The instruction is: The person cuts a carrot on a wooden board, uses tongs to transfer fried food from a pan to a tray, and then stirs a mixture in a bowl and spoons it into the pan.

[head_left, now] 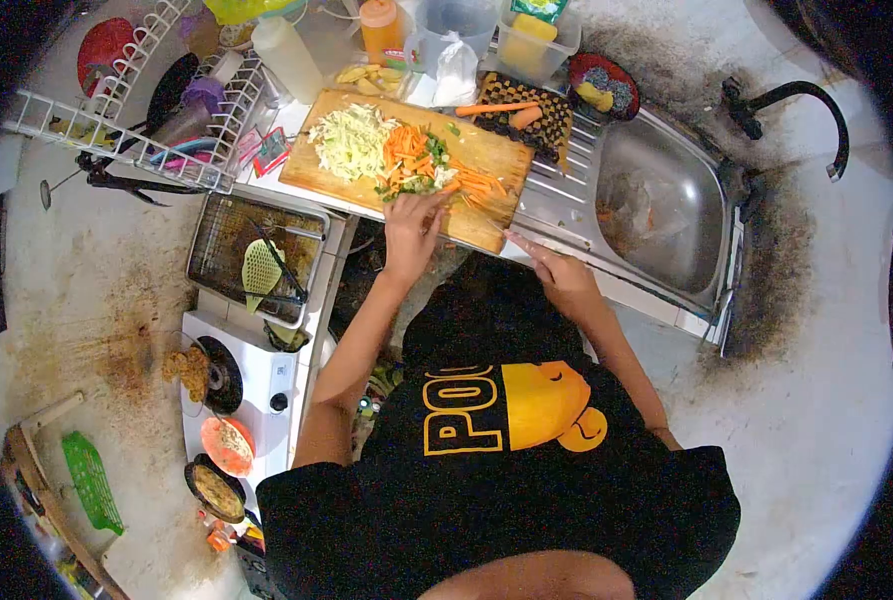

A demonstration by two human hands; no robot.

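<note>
A wooden cutting board [311, 180] lies across the counter. On it are a pile of shredded cabbage [349, 140], cut carrot sticks [406, 150] and chopped green leaves [434, 150]. More carrot strips [481, 187] lie toward the board's right end. My left hand [411, 235] rests at the near edge, fingers bent and closed over carrot pieces; what lies beneath the fingertips is partly hidden. In my right hand [563, 282] is a knife [507, 232], gripped by the handle at the board's near right corner. Its thin blade points toward the carrots and is hard to make out.
A steel sink [701, 200] with a black faucet [801, 95] stands to the right. Whole carrots [496, 107] lie on a dark woven mat [551, 125] behind the board. Bottles [286, 60] and tubs line the back. At left are a dish rack [181, 160], fryer tray [311, 245] and stove [266, 370].
</note>
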